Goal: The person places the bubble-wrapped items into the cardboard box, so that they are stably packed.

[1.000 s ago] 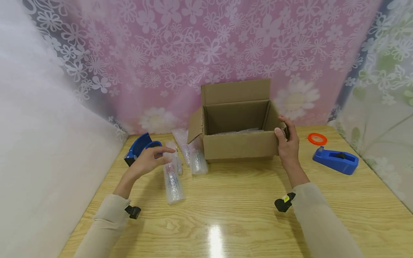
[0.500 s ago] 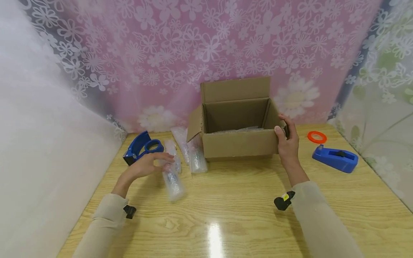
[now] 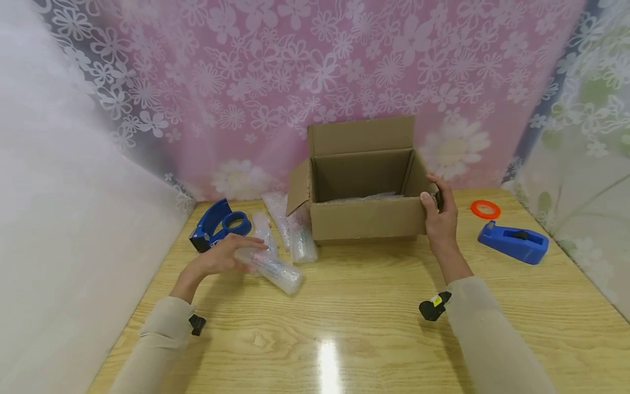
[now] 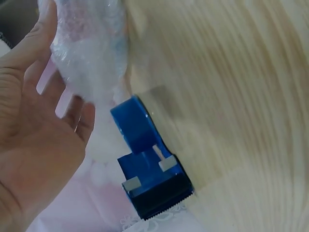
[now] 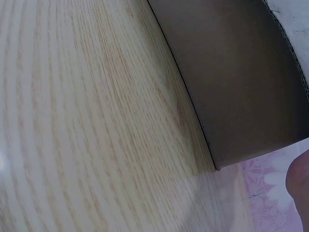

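An open cardboard box [image 3: 366, 219] stands at the back middle of the wooden table [image 3: 374, 323], with something clear lying on its floor. My right hand [image 3: 439, 216] grips the box's front right corner, thumb on the front wall, fingers over the rim. My left hand [image 3: 223, 257] holds one end of a bubble-wrapped bundle [image 3: 273, 268], lifted and slanting down to the right. In the left wrist view the bubble-wrapped bundle [image 4: 91, 53] lies against the fingers [image 4: 43, 43] of that hand. The right wrist view shows only the box wall [image 5: 236, 72] and table.
More bubble-wrapped bundles [image 3: 295, 235] lie left of the box. A blue tape gun [image 3: 216, 224] sits at the back left, a blue tape dispenser [image 3: 514, 243] and an orange tape ring [image 3: 484, 209] at the right. Flowered curtains close in the table's back and sides.
My left hand has taken hold of the bundle and swung its far end up and to the right. The right hand has stayed on the box corner.
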`<state>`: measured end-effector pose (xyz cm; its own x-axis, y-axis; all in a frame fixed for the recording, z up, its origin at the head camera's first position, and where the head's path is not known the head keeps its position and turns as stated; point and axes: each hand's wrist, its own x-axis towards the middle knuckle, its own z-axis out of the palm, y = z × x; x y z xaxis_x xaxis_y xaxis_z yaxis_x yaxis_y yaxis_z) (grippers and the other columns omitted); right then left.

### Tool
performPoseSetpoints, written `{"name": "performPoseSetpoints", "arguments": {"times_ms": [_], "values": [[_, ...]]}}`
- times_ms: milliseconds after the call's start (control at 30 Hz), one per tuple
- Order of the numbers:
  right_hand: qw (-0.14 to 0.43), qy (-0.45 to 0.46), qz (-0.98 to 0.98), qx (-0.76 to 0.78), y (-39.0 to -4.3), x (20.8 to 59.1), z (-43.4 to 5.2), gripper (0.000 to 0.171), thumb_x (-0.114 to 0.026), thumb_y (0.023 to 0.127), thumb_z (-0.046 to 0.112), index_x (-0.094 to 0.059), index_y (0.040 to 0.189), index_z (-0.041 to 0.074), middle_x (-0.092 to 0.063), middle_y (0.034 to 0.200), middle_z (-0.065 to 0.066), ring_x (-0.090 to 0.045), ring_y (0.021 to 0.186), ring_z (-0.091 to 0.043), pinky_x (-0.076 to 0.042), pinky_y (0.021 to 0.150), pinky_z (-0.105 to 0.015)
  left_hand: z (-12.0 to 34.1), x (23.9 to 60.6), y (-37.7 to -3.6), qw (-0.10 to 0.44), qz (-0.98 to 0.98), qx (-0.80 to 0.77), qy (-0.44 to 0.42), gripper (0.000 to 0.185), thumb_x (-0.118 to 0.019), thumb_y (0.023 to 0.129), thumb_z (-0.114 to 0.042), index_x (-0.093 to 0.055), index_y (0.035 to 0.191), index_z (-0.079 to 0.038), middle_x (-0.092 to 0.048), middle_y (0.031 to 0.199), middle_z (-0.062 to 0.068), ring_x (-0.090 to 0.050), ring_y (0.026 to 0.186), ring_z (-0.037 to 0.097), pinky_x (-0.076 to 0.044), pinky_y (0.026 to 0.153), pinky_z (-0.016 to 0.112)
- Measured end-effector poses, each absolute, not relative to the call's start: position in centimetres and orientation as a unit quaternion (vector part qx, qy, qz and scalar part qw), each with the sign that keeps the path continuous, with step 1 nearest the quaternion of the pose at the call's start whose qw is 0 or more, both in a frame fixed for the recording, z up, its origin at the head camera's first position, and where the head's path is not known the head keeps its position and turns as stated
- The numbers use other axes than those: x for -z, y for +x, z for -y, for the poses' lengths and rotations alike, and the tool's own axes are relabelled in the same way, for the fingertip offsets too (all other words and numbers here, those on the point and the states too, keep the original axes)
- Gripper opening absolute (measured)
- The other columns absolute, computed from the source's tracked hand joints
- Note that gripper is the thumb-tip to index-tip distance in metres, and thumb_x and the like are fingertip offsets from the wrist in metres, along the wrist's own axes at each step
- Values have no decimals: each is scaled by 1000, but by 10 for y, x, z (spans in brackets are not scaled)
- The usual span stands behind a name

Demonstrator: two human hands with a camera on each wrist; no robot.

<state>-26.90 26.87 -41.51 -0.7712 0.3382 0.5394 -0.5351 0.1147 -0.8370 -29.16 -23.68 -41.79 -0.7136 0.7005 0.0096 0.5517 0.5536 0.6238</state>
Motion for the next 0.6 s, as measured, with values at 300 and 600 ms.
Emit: {"name": "performPoseSetpoints", "arguments": {"times_ms": [300, 600], "values": [[325, 75, 674, -659, -266, 415, -267, 44, -60, 104, 13, -54, 148, 6, -46, 159, -6, -40, 144, -17, -34, 111, -26, 231, 430, -292, 97, -901, -279, 319, 51, -84, 89, -28, -70, 136, -18, -55, 151, 15, -29, 150, 49, -20, 114, 78], [325, 75, 670, -663, -268, 414, -269, 45, -60, 103, 13, -55, 147, 7, -42, 161, -15, -36, 149, -17, -31, 117, -29, 229, 432, -295, 92, -906, -267, 315, 50, -85, 86, -37, -72, 134, -27, -65, 141, 2, -56, 134, 35, -46, 106, 62]]}}
